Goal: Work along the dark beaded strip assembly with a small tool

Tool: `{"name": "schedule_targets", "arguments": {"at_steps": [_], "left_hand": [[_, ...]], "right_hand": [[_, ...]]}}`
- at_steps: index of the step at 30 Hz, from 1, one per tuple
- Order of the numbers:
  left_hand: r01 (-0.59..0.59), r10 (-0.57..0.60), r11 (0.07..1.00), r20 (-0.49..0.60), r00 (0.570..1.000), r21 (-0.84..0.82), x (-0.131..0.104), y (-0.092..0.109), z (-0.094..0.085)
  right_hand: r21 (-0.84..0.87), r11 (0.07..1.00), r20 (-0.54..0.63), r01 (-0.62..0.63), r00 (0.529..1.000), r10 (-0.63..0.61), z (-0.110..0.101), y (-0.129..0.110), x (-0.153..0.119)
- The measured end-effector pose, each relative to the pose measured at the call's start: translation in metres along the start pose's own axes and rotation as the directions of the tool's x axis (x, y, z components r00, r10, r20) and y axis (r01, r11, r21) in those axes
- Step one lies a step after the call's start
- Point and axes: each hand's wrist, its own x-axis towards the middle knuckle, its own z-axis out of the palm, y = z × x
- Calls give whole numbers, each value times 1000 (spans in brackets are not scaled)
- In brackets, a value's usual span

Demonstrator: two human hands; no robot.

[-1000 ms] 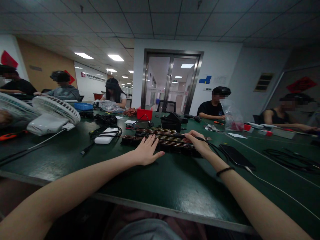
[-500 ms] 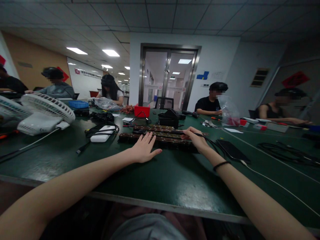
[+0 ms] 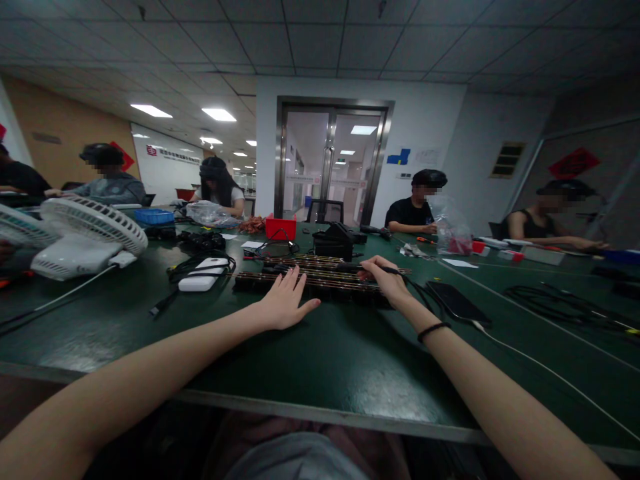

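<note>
Spread flat, my left hand (image 3: 284,301) rests its fingertips on the near left part of several long, thin strips (image 3: 320,280) with shiny spots, lying side by side on a black base (image 3: 245,283). My right hand (image 3: 387,280) is closed around a black pen-shaped corded tool (image 3: 347,267), which looks like a soldering iron. It lies nearly level over the right part of the strips, pointing left. I cannot make out whether its tip touches them. From the hand, a black cord (image 3: 425,297) runs down to the right.
A white power bank (image 3: 203,275) with black cables lies left of the strips, a white fan (image 3: 90,237) farther left. Behind the strips are a black box-like object (image 3: 334,241) and a red bin (image 3: 281,228). A phone (image 3: 457,301) lies at right. Several people sit across the green table (image 3: 320,373).
The whole view has shifted slightly as my head moved. Both hands keep nearly the same places at the strips, and the right still holds the tool.
</note>
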Motion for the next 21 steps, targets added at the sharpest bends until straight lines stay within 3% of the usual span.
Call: {"name": "schedule_targets", "arguments": {"at_steps": [21], "left_hand": [[1, 0, 1000, -51, 999, 15, 2, 0, 1]], "right_hand": [[-56, 998, 62, -8, 998, 11, 6, -7, -4]]}}
